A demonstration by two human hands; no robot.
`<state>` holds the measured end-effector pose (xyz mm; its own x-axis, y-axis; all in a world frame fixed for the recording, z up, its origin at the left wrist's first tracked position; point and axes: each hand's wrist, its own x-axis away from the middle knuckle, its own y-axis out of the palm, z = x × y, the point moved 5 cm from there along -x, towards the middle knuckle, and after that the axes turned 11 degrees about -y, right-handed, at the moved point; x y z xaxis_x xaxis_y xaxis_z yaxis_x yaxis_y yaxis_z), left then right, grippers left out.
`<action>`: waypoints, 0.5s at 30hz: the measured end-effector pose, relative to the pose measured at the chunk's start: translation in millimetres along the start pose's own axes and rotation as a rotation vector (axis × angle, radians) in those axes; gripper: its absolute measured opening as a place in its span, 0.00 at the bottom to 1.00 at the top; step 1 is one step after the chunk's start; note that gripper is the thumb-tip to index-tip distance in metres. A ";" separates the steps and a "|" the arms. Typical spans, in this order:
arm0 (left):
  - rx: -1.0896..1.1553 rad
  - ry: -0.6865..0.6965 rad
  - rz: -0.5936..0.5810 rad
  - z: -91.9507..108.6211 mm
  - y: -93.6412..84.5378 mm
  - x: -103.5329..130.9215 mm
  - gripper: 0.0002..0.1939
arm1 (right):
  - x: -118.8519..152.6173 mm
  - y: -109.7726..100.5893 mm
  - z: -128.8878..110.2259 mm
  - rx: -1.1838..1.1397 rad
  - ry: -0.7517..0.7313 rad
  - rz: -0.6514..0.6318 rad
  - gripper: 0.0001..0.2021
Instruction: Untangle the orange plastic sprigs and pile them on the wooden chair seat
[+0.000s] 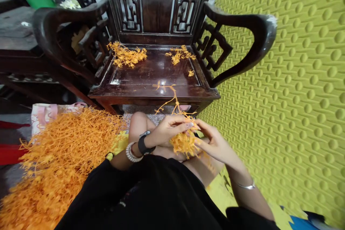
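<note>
My left hand (176, 126), with a dark watch and a coiled bracelet at its wrist, is closed around the stem of an orange artificial flower sprig (184, 143) above my lap. The thin branched stem (175, 97) sticks up beyond the fingers toward the chair. On the sprig's right side, my right hand (214, 142) has its thumb and fingers closed on the dense orange part; its fingertips are partly hidden among the strands. Orange sprigs (126, 55) lie at the seat's back left, and smaller ones (179, 54) at its back right.
A dark carved wooden chair (151, 91) stands in front of me. A large heap of orange strands (72, 147) lies on my left, beside a white bag with pink handles (40, 118). A yellow bumpy mat or panel (283, 97) fills the right side.
</note>
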<state>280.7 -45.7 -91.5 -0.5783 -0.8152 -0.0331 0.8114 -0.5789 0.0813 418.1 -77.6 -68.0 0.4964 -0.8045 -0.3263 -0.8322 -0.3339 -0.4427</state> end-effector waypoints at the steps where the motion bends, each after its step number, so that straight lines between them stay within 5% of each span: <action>1: -0.079 0.060 0.068 3.0 -1.2 2.8 0.15 | 0.5 5.1 4.3 -0.012 0.002 0.040 0.18; 4: -0.201 0.169 0.146 7.5 -1.0 9.3 0.14 | 3.3 13.2 15.5 0.005 0.033 0.088 0.20; 12: -0.299 0.181 0.180 3.7 -0.4 5.7 0.20 | 3.8 18.4 16.6 0.054 0.062 0.142 0.15; 15: -0.478 0.263 0.245 13.1 -5.9 7.2 0.20 | 7.1 19.6 20.0 0.072 0.072 0.085 0.12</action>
<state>270.6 -47.9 -79.1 -0.3782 -0.8684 -0.3206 0.9022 -0.2683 -0.3377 410.3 -80.0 -95.7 0.4036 -0.8623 -0.3059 -0.8494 -0.2289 -0.4755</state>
